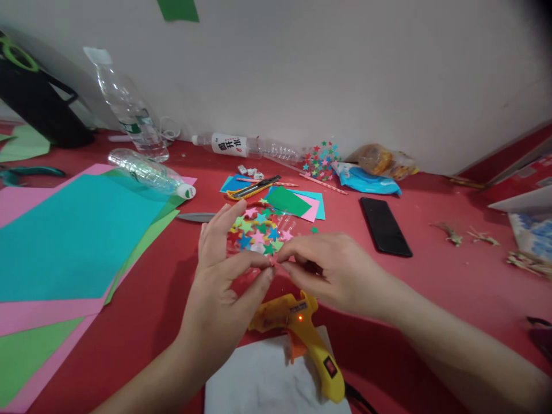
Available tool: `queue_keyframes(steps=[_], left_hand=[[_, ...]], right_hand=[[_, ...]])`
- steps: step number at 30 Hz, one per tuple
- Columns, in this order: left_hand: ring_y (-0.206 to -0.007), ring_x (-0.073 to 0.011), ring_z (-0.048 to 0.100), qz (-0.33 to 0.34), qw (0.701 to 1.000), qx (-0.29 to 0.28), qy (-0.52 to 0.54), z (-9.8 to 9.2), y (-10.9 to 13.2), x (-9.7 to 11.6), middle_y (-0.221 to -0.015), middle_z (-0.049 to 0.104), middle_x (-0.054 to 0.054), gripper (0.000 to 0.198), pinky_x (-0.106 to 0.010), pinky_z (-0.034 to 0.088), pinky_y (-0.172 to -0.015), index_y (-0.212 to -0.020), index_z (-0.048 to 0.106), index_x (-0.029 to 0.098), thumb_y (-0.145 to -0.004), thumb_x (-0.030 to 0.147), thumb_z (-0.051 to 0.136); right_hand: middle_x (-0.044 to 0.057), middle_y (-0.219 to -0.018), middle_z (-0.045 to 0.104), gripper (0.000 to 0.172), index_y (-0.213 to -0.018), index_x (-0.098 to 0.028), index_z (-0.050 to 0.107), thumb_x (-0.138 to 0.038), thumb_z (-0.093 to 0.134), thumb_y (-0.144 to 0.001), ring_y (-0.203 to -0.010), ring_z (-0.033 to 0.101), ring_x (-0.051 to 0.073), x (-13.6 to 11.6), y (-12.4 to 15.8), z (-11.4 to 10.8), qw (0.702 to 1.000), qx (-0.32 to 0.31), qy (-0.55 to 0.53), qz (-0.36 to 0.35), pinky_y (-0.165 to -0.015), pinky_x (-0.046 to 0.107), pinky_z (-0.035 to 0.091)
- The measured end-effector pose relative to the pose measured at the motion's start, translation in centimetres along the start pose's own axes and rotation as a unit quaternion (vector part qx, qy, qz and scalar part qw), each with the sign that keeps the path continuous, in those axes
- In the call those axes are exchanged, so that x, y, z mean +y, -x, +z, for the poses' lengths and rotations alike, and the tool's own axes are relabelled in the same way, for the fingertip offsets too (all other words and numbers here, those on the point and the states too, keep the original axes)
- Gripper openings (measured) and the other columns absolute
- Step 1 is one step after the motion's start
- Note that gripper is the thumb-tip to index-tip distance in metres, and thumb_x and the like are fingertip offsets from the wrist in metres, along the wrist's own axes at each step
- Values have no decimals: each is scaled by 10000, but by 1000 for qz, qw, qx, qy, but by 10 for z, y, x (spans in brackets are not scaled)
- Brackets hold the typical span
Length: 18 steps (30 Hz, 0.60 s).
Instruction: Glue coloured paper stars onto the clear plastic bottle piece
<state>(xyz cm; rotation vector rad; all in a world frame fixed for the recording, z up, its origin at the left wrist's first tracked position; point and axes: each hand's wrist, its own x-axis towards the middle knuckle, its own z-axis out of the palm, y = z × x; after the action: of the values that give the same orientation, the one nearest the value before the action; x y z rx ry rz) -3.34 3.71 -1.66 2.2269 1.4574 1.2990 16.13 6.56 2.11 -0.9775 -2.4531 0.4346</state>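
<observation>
Cupping the star-covered bottle (255, 234) at mid-frame, the left hand (222, 261) wraps around its side to steady it while the right hand (334, 270) pinches a pink star (272, 261) against it, the glue gun (302, 336) lying just below.

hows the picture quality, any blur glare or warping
Head view: wide-lens warp bows the wall edge, and the top right corner darkens. Head view: soft light, faint shadow under the left hand gripping the star-covered plastic; mild blur on the right hand; the lamp on the glue gun glows orange.
</observation>
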Motion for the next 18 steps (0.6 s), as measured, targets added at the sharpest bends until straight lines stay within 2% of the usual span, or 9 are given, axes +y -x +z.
queue_keyframes(steps=[9, 18], left_hand=[[-1402, -346, 361, 90, 994, -7, -56, -3, -1, 5, -1501, 403, -60, 135, -668, 211, -1151, -871, 650, 244, -820, 130, 597], [-1400, -340, 376, 103, 992, 7, -75, -3, -1, 3, -1493, 427, -48, 171, -658, 239, -1161, -902, 643, 255, -790, 133, 601]], right_hand=[[-47, -680, 608, 76, -912, -189, 632, -177, 563, -883, -584, 488, 77, 1, -1, 0, 1000, 13, 5, -2, -530, 224, 253], [-37, -676, 610, 67, -872, -183, 615, -178, 548, -872, -571, 487, 87, -1, -1, 3, 1000, -3, 12, -1, -539, 227, 257]])
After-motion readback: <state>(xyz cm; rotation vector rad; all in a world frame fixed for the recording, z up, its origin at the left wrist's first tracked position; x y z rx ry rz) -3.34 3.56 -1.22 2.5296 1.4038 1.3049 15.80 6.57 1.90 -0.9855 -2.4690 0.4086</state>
